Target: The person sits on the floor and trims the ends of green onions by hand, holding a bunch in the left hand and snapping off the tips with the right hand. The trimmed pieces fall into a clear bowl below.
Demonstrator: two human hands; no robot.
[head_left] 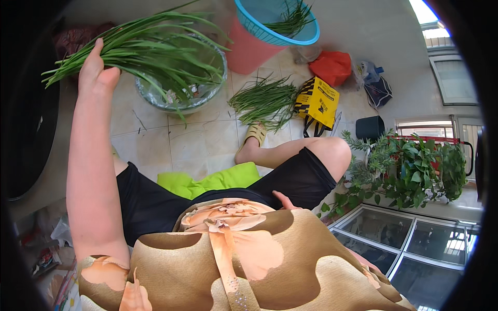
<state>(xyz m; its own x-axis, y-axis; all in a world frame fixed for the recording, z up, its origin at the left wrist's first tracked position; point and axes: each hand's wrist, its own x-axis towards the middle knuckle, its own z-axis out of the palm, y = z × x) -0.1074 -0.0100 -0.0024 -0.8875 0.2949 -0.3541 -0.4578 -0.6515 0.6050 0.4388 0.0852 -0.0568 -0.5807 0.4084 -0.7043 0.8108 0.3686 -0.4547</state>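
Observation:
My left hand (97, 70) is raised at the upper left, gripping a bunch of long, flat-leaved garlic chives (155, 42). Their leaves fan rightward over a bin lined with a clear plastic bag (222, 74), hiding part of it. Scraps lie inside the liner. My right hand (285, 200) rests by my right thigh; only a finger or so shows, the rest covered by my patterned top. Another loose pile of chives (264, 97) lies on the tiled floor beyond my right foot. More chives (290, 23) sit in a blue plastic basket (253, 25).
The basket sits on a pink bucket (245, 50). Right of the floor pile are a yellow bag (321, 101) and a red plastic bag (332, 68). A dark pot (369, 127) and leafy plants (416, 167) stand at the right. A lime-green cushion (210, 180) lies between my legs.

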